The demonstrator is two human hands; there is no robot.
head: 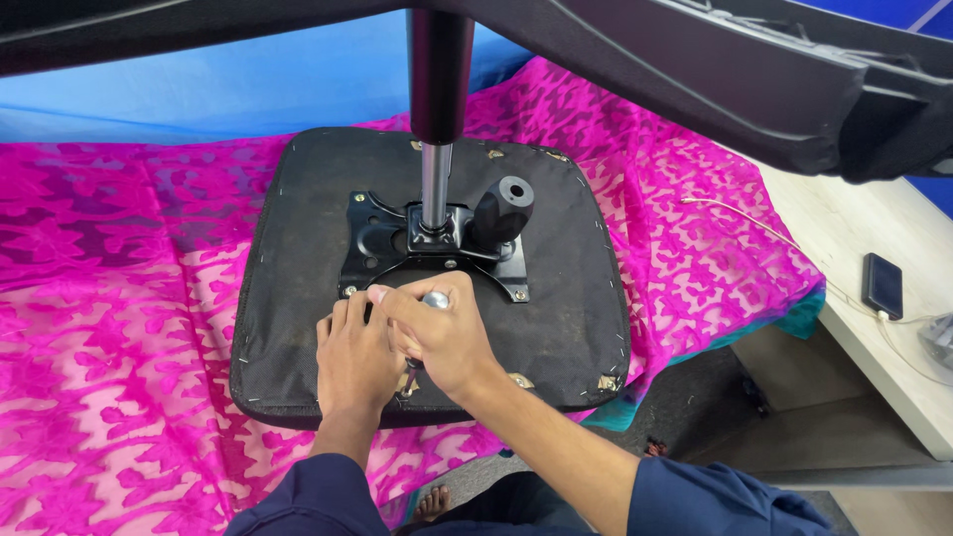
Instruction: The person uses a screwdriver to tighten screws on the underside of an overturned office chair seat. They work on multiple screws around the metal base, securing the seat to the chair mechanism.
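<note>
An upturned black chair seat (556, 298) lies on a pink patterned cloth. A black metal mounting plate (372, 238) is fixed to its underside, with a chrome gas cylinder (435, 184) rising from it and a black knob (504, 208) beside the cylinder. My right hand (442, 333) is closed around a tool with a rounded silver end (435, 299), held upright at the plate's near edge. My left hand (352, 357) rests against the right one, fingers curled at the plate's near-left corner. The tool's tip is hidden by my hands.
The chair's black star base (754, 69) hangs across the top of the view. At the right stands a pale wooden surface (844, 228) with a dark phone (882, 285) on a white cable. A blue sheet (199, 89) lies behind the pink cloth (119, 298).
</note>
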